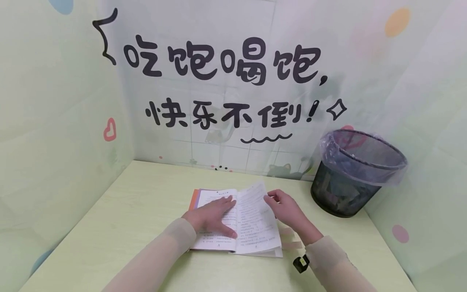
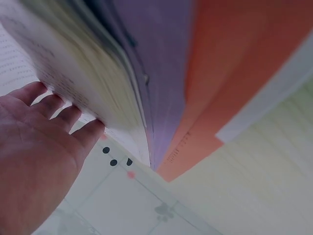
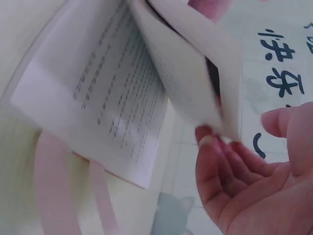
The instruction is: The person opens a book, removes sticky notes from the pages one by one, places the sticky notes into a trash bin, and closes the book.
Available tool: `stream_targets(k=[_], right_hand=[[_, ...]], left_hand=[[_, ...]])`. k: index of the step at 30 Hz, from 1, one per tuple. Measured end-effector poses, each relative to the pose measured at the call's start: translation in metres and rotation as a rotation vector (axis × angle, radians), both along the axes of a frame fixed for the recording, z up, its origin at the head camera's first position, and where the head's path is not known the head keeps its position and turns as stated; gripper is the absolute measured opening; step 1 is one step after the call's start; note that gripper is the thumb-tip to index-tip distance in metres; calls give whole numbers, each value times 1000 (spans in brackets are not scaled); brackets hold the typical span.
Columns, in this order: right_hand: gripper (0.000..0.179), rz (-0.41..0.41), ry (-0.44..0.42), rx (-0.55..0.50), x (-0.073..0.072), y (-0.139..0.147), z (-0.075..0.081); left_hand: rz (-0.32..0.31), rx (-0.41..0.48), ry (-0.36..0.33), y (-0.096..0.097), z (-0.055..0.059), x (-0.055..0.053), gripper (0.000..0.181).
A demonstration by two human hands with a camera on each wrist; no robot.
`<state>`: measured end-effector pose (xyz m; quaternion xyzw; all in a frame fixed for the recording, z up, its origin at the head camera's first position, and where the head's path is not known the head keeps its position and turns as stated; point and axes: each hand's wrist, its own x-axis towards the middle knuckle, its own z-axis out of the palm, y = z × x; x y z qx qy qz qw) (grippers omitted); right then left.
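Book [image 1: 238, 219] lies open on a pale table [image 1: 120, 219], roughly midway btwn its L & R edges, top edge near the table's back edge. L hand [image 1: 215, 217] is spread flat on the L pg, fingertips & thumb reaching the gutter. R hand [image 1: 286, 209] has bent fingers at the outer edge of a lifted leaf [image 1: 257, 207]; can't tell if it's a true pinch. Step in hand looks like a pg turn; next move prob. calls for bringing that leaf over leftward, w/ L hand giving way. Two pale pink strips [image 1: 292, 245] stick out past the book's R edge. Most room is toward the table's L edge; on the R, a lined mesh wastebasket [image 1: 339, 190] sits by the back R corner, apart from the R hand.
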<state>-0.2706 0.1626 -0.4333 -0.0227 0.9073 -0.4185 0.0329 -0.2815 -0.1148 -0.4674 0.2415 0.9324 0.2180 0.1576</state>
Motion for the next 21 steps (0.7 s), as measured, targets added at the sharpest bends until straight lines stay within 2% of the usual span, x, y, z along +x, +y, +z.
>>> stream_targets(k=[3,7,12,17,21], right_hand=[[41,26,-57,-169,0,0,-2],[48,52,-119,-297,2,0,-7],[56,71,-159,-381,3,-2,-13],[59,77,-160,-477,2,-7,-19],[51,90,-150,-448,2,-12,-23]], left_hand=[[-6,0,4,-2,0,-1,117],[-4,-2,14,-5,0,-2,117],[-3,14,18,-9,-3,-5,117],[-29,117,13,-19,-10,-10,107],[-16,198,14,-32,-11,-15,93]])
